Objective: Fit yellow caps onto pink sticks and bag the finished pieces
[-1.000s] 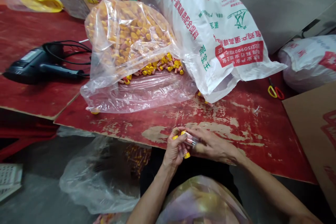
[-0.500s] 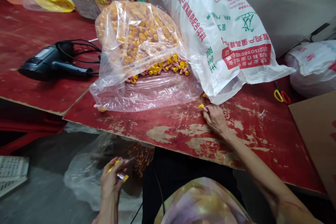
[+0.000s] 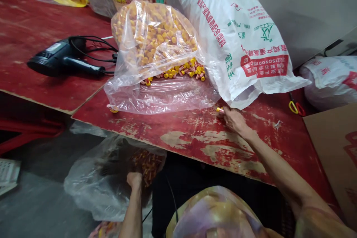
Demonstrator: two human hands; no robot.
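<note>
Sorting at red worktop (image 3: 134,128) | white printed sack (image 3: 237,41) on it | clear bag of yellow-capped tubes (image 3: 152,44) left of sack | right hand (image 3: 235,121) just below sack, clamped on small capped tube (image 3: 220,110) | left hand (image 3: 134,180) well below sack, off worktop, at plastic bag (image 3: 92,189), grip unclear

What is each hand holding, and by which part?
The right hand seems to pinch a small yellow-capped tube by its pinkish body. Whether the left hand holds anything, down at the clear plastic bag, cannot be told.
</note>
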